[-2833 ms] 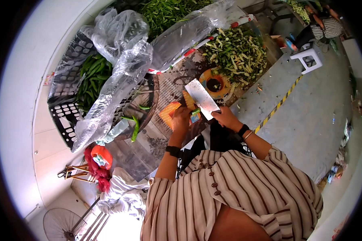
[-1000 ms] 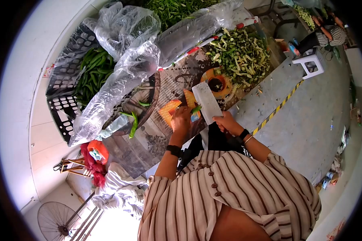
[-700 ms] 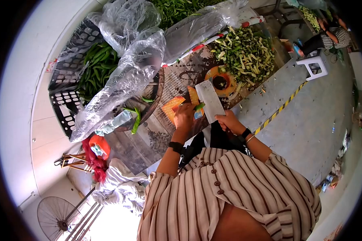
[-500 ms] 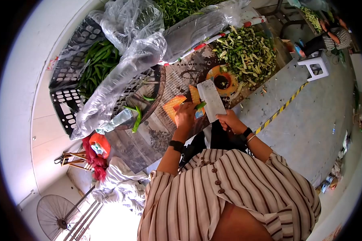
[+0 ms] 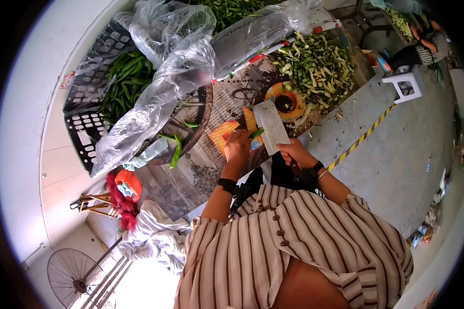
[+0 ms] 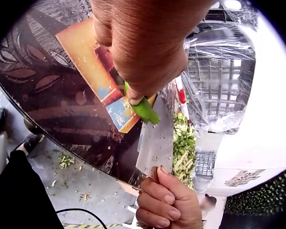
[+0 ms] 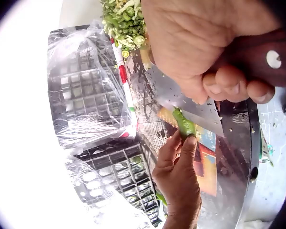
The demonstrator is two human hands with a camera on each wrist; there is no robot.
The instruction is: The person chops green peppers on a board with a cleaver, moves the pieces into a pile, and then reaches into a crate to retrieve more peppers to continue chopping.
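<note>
My left hand pinches a green chili pepper between thumb and fingers, low over the patterned table. The pepper's free end points toward the cleaver. My right hand grips the cleaver's dark wooden handle, and its wide, speckled blade lies right at the pepper's tip in the left wrist view. Beyond the blade is a large heap of chopped peppers. Two whole peppers lie on the table to the left of my left hand.
A black perforated crate holds whole green peppers, with clear plastic sheeting draped across. More peppers sit at the back. A white stool stands on the floor at right; another person sits far right.
The head view has shifted slightly. The cleaver has moved a little away from the left hand, and more of the pepper's end shows past the fingers. Both hands keep their hold.
</note>
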